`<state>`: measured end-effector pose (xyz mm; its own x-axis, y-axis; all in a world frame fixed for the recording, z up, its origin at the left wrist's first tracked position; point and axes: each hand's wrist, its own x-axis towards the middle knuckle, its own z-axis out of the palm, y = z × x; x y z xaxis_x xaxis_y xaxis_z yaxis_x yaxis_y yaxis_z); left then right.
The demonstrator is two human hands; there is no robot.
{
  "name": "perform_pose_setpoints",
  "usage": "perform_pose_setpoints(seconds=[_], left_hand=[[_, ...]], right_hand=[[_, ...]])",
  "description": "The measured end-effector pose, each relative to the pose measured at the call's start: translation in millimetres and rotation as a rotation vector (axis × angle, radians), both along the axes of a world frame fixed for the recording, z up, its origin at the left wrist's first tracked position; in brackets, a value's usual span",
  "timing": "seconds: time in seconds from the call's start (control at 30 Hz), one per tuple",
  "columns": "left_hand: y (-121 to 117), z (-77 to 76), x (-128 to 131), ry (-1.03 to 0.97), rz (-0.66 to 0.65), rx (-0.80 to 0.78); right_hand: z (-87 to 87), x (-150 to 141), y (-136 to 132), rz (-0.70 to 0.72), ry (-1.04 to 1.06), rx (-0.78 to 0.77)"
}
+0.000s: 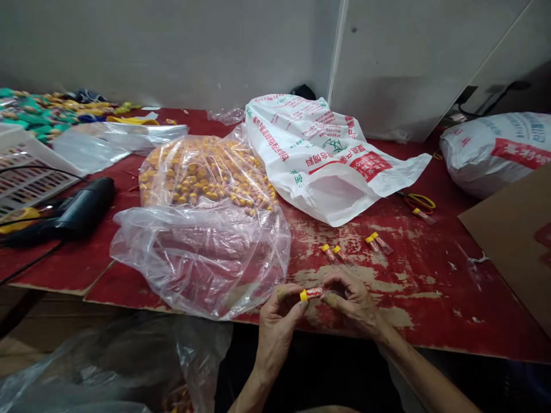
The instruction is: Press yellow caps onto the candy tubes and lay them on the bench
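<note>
Hands meet at the near edge of the red worktop (430, 298), and between them sits one small tube (310, 293) with a yellow cap, held level. The left hand (279, 318) pinches the capped end, fingers (301, 307) drawn in narrow around it; the right hand (350, 301) curls over the other end, fingers closed on the tube too. Just beyond the hands, two pairs of loose tubes (338, 253) lie on the worn paint, yellow caps toward the far side. To the left, a clear plastic bag (198, 252) sprawls open, and behind it a great heap of bagged tubes (206, 172) shows yellow through the film. A white printed bag (318, 155) lies gaping, mouth toward the person. Scissors (419, 202) with yellow and red handles rest beside it, well apart from the hands. Far left, a black heat gun (73, 215) lies on its side near a white basket (26, 172).
</note>
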<state>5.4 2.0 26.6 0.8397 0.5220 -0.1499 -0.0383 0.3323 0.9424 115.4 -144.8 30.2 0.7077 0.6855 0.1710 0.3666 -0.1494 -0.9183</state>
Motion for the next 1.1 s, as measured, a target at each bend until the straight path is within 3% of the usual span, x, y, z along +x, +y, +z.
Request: perform_pose_setpoints(seconds=[0.2, 0.4, 0.6, 0.83, 1.0, 1.1], left_hand=[[-7.0, 3.4, -5.9, -0.009, -0.037, 0.069], [1.6, 3.5, -11.5, 0.043, -0.074, 0.126], [3.4, 3.5, -12.1, 0.042, -0.064, 0.141], [9.5, -9.6, -10.3, 0.037, -0.025, 0.105], [10.4, -13.0, -7.9, 0.04, -0.035, 0.106], [11.8, -12.4, -7.4, 0.053, -0.029, 0.104]], right_hand=[[9.6, -4.7, 3.6, 0.198, -0.147, 0.035], [25.3, -6.1, 5.6, 0.291, -0.067, -0.065], [8.1, -7.3, 9.4, 0.082, 0.157, -0.115], [9.4, -6.8, 6.4, 0.119, 0.16, -0.168], [5.8, -6.4, 10.1, -0.025, 0.213, -0.137], [4.1, -6.5, 10.9, -0.039, 0.183, -0.181]])
